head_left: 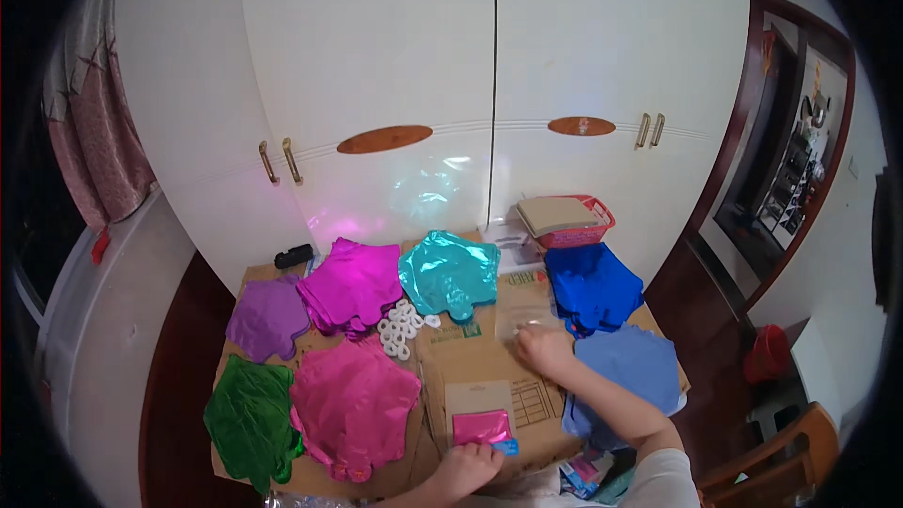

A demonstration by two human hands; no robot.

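My left hand (464, 470) rests at the near edge of the flattened cardboard (470, 357), its fingers on a small folded pink foil packet (482, 427) with a blue tab. Farther out, my right hand (544, 349) reaches onto a clear plastic bag (527, 318) lying on the cardboard, fingers pressed on it. Stacks of flat foil balloons surround the hands: magenta (355, 284), teal (450, 273), dark blue (593, 285), light blue (630, 367), pink (353, 404), green (249, 419) and purple (268, 317). A heap of small white rings (400, 327) lies between the stacks.
White wardrobe doors (423, 85) stand behind the work surface. A red basket (578, 221) with a tan item sits at the back right, a small black object (293, 255) at the back left. A wooden chair (781, 466) and a red bucket (767, 355) are on the right.
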